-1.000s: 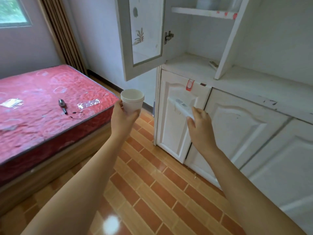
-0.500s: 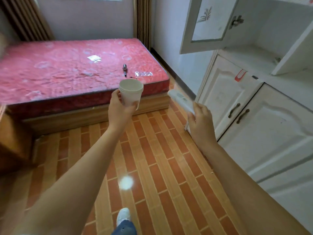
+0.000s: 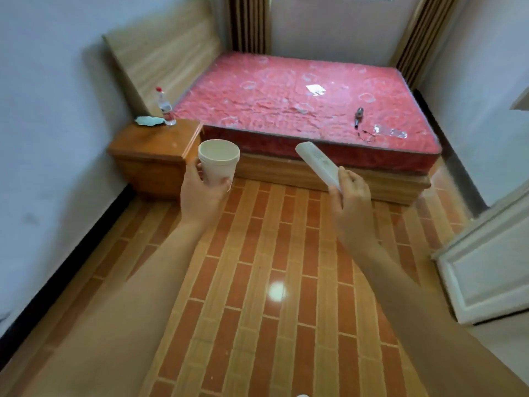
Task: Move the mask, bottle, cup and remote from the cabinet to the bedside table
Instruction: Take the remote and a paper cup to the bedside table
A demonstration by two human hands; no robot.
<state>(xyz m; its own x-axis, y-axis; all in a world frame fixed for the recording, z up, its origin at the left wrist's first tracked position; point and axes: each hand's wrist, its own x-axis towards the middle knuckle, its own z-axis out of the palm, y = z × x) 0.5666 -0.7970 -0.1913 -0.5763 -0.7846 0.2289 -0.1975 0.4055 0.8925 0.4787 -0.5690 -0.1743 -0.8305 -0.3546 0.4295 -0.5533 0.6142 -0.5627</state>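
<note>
Head view: your left hand [image 3: 201,196] grips one white foam cup [image 3: 219,163], upright; your right hand [image 3: 353,203] clasps one slim white remote [image 3: 317,164], tilted up and away. One clear plastic bottle [image 3: 165,108] with a red cap and one pale crumpled mask [image 3: 148,121] sit together on the wooden bedside counter [image 3: 154,146], beside the red quilted bed [image 3: 300,110], above the brick-patterned floor [image 3: 272,282].

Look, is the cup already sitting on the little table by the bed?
No, the left hand holds the cup in the air, while only the bottle and the mask sit on the bedside table.
</note>
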